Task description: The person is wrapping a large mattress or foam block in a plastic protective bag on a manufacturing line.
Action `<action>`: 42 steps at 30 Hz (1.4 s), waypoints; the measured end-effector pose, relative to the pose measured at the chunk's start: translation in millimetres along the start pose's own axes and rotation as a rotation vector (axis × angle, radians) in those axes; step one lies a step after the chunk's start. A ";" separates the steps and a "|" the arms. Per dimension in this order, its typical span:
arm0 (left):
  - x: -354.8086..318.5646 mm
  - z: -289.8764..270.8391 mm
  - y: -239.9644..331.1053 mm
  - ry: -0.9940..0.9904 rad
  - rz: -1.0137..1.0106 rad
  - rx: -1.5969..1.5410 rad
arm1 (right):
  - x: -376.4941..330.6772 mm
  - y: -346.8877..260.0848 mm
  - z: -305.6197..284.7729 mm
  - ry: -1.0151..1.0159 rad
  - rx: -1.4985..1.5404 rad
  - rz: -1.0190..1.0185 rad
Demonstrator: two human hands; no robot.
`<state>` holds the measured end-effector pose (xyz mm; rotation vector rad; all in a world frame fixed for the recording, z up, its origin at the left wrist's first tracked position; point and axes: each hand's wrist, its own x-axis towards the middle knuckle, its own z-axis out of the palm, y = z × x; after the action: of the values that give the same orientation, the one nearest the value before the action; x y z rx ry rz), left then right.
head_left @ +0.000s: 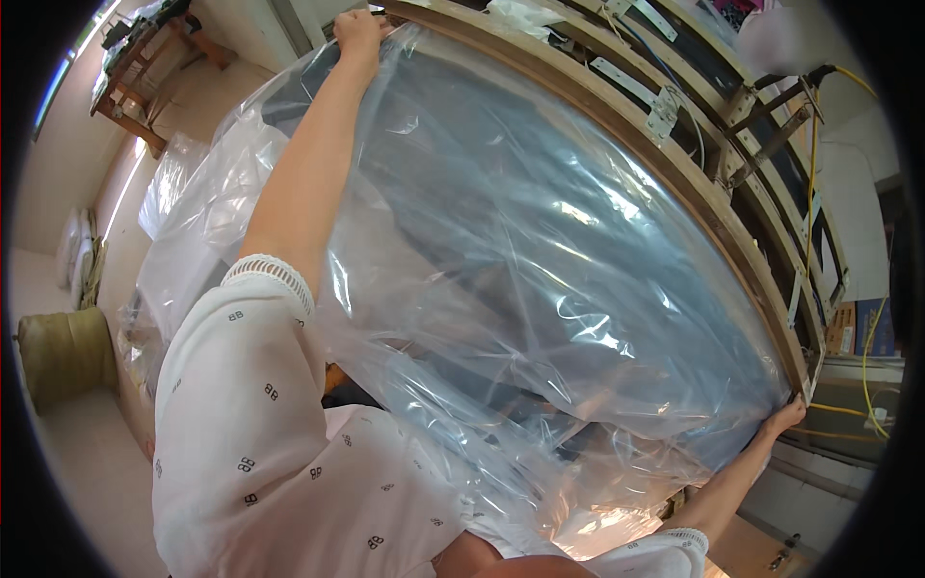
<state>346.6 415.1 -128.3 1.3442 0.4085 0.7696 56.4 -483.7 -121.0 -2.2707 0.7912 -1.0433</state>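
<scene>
A large sheet of clear plastic film (501, 250) hangs wrinkled and shiny below a long wooden frame (665, 159). Dark grey material shows through it. My left hand (360, 37) is closed on the film's upper edge at the frame's far left end, the arm stretched out. At the frame's right end, my right hand (788, 414) grips the film's other corner by the wood, its fingertips partly hidden. Between the two hands the film runs along the frame's near edge, and its loose lower part bunches up against my body.
Metal brackets (665, 114), wires and dark strips fill the frame's far side. A yellow cable (814, 183) hangs at the right, near cardboard boxes (841, 328). To the left are a wooden stand (130, 82), a rolled khaki bundle (66, 356) and more loose film.
</scene>
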 end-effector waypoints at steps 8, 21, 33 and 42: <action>22.3 1.3 -18.0 -0.264 0.250 0.941 | 0.0 -15.3 10.1 0.102 -0.614 -0.068; 120.1 -124.1 61.0 -0.354 0.544 1.910 | -207.1 -122.8 -61.1 -0.345 -0.667 -0.244; -300.5 42.5 88.8 -1.224 0.904 0.560 | -127.6 -45.9 -56.1 -0.226 -0.621 0.023; -182.3 -120.3 112.3 -0.699 1.007 0.716 | -178.8 -120.4 -58.2 -0.321 -0.325 -0.466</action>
<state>110.1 377.1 -74.1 2.4252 -0.6872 0.9080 -50.4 -289.1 -97.2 -2.8961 0.3182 -0.7366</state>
